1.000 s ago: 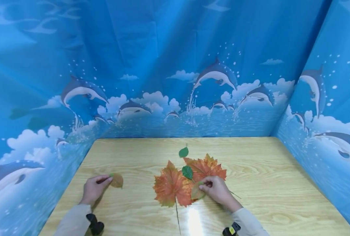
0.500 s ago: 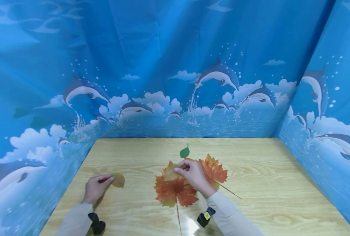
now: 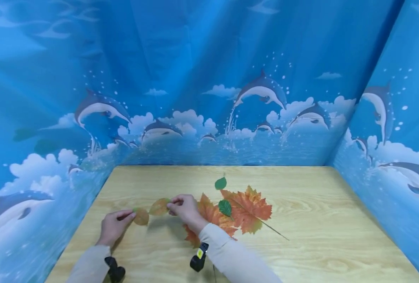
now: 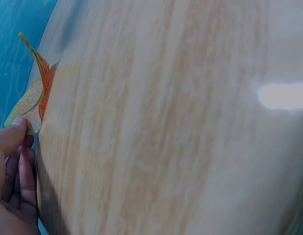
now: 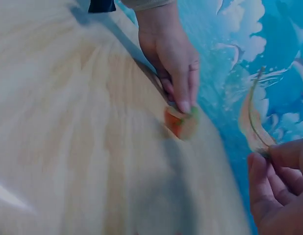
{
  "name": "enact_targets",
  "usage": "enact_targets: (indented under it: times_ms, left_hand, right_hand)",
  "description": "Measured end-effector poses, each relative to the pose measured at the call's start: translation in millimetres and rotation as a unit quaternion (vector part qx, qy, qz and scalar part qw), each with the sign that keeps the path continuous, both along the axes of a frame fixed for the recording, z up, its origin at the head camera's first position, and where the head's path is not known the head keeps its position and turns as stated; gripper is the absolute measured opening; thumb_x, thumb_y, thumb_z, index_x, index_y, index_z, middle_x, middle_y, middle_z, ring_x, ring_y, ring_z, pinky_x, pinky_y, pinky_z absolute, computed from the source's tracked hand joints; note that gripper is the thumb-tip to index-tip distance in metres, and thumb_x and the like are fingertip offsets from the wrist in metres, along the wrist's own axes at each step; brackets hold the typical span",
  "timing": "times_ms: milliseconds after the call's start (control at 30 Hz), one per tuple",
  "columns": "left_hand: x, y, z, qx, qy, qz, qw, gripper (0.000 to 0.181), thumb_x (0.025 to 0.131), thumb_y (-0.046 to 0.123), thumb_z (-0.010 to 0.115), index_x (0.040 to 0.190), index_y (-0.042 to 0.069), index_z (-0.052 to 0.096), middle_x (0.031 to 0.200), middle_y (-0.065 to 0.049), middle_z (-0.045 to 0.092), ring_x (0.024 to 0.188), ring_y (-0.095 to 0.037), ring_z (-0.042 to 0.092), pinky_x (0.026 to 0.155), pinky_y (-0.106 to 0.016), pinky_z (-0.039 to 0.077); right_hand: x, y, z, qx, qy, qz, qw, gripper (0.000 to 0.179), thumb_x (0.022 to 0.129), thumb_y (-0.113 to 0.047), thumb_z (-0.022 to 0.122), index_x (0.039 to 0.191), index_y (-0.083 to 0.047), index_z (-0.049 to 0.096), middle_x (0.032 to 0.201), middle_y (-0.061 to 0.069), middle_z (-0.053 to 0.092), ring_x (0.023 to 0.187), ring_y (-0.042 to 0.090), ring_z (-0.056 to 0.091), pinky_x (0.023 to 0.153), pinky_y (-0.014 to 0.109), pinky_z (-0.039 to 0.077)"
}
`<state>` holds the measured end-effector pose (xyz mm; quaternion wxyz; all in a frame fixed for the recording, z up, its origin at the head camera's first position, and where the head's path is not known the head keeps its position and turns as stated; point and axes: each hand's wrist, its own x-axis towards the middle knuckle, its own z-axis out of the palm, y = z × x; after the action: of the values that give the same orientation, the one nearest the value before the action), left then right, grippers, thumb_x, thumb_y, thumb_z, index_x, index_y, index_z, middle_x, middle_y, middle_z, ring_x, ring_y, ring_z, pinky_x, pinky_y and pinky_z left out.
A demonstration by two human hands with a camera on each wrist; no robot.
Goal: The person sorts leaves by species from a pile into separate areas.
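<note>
On the left side of the table, my left hand (image 3: 114, 226) pinches a small orange-and-green leaf (image 3: 141, 216) between thumb and fingertips. A second leaf of that kind, the right-hand leaf (image 3: 158, 207), is pinched at one end by my right hand (image 3: 187, 210). It hangs over the table just right of the first leaf, casting a shadow below. In the right wrist view the right-hand leaf (image 5: 252, 125) points upward, apart from the left-hand leaf (image 5: 183, 125). The left wrist view has orange and pale green leaf surfaces (image 4: 26, 100) above the left thumb.
Two large orange maple leaves with long stems, a right one (image 3: 249, 210) and a left one (image 3: 209, 208) partly hidden by my right arm, lie mid-table. One green leaf (image 3: 225, 207) rests over them, another green leaf (image 3: 220, 183) behind. A blue dolphin-print curtain (image 3: 181, 78) surrounds the wooden table (image 3: 319, 220).
My right hand has carried its leaf leftward from over the maple leaves to beside the left-hand leaf. The left hand has stayed in place, still pinching its leaf.
</note>
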<state>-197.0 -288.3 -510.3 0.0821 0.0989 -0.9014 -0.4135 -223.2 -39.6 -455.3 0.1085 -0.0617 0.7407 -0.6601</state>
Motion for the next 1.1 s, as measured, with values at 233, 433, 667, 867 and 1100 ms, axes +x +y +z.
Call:
enact_targets:
  times_ms: [233,433,667,867,1100]
  left_hand:
    - [-5.0,4.2,1.3,-0.001,0.009,-0.011,0.9999,0.031,0.091,0.022,0.068,0.111,-0.001,0.069,0.106,-0.019,0.069,0.101,-0.035,0.064,0.085,-0.044,0.052]
    - [-3.3,-0.2,0.9,-0.004,0.005,-0.002,1.0000,0.032,0.091,0.023,0.068,0.111,-0.001,0.069,0.108,-0.019,0.069,0.101,-0.034,0.064,0.082,-0.039,0.053]
    - [-2.2,-1.3,1.8,0.003,0.007,-0.002,1.0000,0.030,0.091,0.023,0.068,0.109,-0.001,0.070,0.106,-0.019,0.070,0.099,-0.031,0.065,0.076,-0.026,0.051]
    - [1.2,-2.1,1.5,0.003,0.003,-0.005,1.0000,0.029,0.091,0.021,0.067,0.110,-0.002,0.069,0.108,-0.020,0.069,0.105,-0.035,0.063,0.087,-0.041,0.052]
    - [2.6,-2.8,-0.4,0.004,0.000,-0.002,1.0000,0.030,0.091,0.021,0.067,0.110,-0.002,0.069,0.109,-0.020,0.069,0.106,-0.036,0.062,0.090,-0.046,0.050]
  right_hand:
    - [-5.3,-30,-17.3,-0.042,-0.058,-0.088,0.9935,0.006,0.083,0.006,0.068,0.088,0.010,0.068,0.076,0.012,0.070,0.061,0.014,0.067,0.060,0.024,0.057]
    - [-2.7,-46,-29.7,-0.050,-0.082,-0.100,0.9904,0.004,0.082,0.006,0.068,0.085,0.009,0.068,0.071,0.010,0.068,0.056,0.009,0.063,0.058,0.022,0.056]
    - [3.6,-55,-40.1,-0.035,-0.061,-0.107,0.9918,0.004,0.080,0.009,0.068,0.079,0.007,0.065,0.067,0.007,0.065,0.053,0.008,0.061,0.053,0.020,0.054]
    - [7.1,-58,-45.0,-0.016,-0.049,-0.112,0.9924,0.004,0.080,0.006,0.070,0.079,0.005,0.067,0.067,0.005,0.065,0.053,0.009,0.062,0.052,0.020,0.054]
    - [8.2,-61,-45.4,-0.010,-0.045,-0.121,0.9916,0.004,0.080,0.005,0.071,0.084,0.005,0.070,0.072,0.005,0.067,0.056,0.009,0.064,0.054,0.020,0.054]
